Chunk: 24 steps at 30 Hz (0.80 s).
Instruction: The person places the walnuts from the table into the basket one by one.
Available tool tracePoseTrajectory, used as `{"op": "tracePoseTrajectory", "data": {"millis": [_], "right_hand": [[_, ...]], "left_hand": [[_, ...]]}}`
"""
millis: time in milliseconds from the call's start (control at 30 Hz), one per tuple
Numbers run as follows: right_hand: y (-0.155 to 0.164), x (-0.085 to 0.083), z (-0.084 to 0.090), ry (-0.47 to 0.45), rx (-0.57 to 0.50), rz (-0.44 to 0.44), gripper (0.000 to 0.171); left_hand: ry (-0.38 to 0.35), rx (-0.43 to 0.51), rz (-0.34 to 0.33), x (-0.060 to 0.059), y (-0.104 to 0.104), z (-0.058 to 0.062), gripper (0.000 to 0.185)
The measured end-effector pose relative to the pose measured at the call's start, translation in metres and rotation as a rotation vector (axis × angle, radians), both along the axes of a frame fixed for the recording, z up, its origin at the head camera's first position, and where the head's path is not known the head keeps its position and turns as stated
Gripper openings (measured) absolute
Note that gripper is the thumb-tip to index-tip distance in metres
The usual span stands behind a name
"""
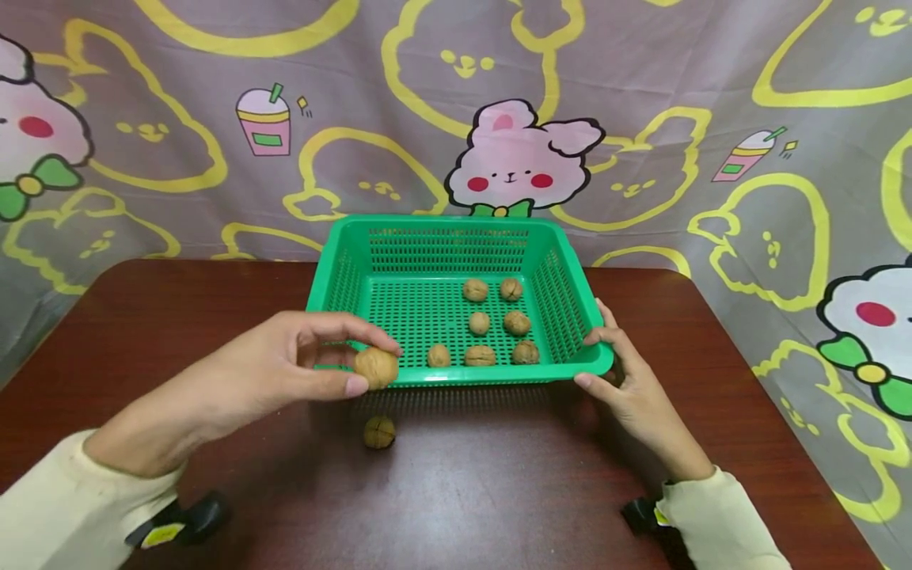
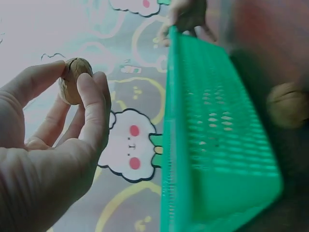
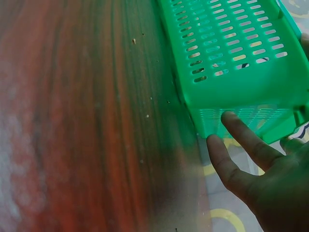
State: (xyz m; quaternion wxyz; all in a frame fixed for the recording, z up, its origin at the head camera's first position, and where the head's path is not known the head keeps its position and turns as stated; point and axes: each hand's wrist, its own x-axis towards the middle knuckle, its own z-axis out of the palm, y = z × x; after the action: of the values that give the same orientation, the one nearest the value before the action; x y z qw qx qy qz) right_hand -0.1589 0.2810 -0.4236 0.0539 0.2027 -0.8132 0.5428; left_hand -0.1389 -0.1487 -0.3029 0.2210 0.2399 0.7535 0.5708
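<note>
Two bare hands work at a green basket [image 1: 456, 229] that sits on a dark red-brown table [image 1: 142, 332], in front of a grey cloth [image 1: 641, 79] printed with pink rabbits and yellow outlines. Left hand [image 1: 278, 372]: its thumb and fingertips are curled in a pinch around a single walnut [image 1: 375, 368], held just above the table at the basket's near rim, towards its left end, apparently so the nut clears the rim. The left wrist view shows the same walnut [image 2: 73, 80] caught between the thumb and the first fingers, with the other fingers loosely bent beside them. Right hand [image 1: 630, 384]: it rests against the basket's near right corner, thumb on top of the rim and fingers along the outside wall; the right wrist view shows the fingers [image 3: 251, 140] fairly straight, pressing the green plastic rather than wrapping it, which looks like a way of keeping the light basket from sliding. Seven walnuts [image 1: 492, 328] lie inside on the mesh floor, gathered in the right half in loose rows. One more nut [image 1: 379, 432] lies alone on the table, just in front of the basket and below the held one. Both forearms wear pale cream sleeves [image 1: 50, 507], with a small dark strap at each wrist.
</note>
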Motion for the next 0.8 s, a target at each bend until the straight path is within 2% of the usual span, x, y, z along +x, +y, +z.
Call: {"op": "tracePoseTrajectory", "data": {"millis": [133, 300, 500, 633, 800], "right_hand": [[0.0, 0.0, 0.0, 0.002, 0.0, 0.0, 0.038], [0.001, 0.001, 0.0, 0.009, 0.013, -0.014, 0.039], [0.001, 0.001, 0.001, 0.012, 0.013, -0.014, 0.039], [0.0, 0.0, 0.001, 0.01, 0.005, -0.005, 0.039], [-0.001, 0.0, 0.0, 0.01, -0.004, -0.001, 0.039]], "left_hand": [[-0.038, 0.046, -0.022, -0.025, 0.012, 0.018, 0.039], [-0.093, 0.13, -0.068, -0.058, 0.035, 0.03, 0.042], [-0.148, 0.184, -0.037, -0.09, 0.062, 0.043, 0.043], [-0.164, 0.161, -0.045, -0.113, 0.072, 0.039, 0.043], [-0.198, 0.091, -0.089, -0.15, 0.074, 0.022, 0.044]]}}
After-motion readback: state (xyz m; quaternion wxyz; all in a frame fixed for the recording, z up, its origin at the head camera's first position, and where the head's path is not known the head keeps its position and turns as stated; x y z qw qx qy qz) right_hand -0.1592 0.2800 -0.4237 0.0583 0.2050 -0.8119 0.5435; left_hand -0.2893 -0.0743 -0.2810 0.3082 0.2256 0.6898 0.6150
